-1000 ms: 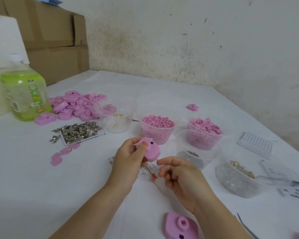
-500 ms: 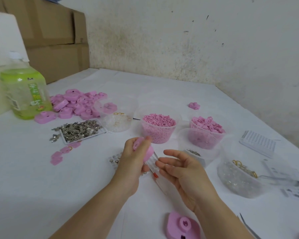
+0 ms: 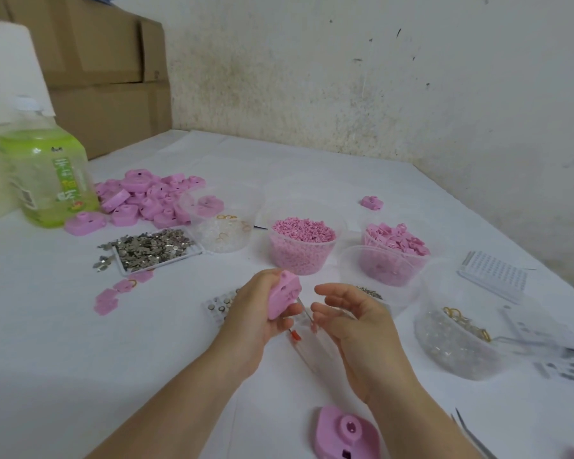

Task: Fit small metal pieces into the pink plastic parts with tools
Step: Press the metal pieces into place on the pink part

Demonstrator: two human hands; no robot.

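The left hand [image 3: 256,314] grips a pink plastic part [image 3: 284,298] near the middle of the table [image 3: 63,359], its inner face turned right toward the right hand [image 3: 352,321]. That hand is relaxed, fingers loosely curled, holding nothing visible. A thin tool with a red band [image 3: 294,336] lies just below, between the hands. Likely best: the right hand takes the tool low on its shaft while the left keeps the part steady and its recess in plain sight, then lifts a single metal piece from the small tub [image 3: 370,293] just beyond, pressing it squarely home
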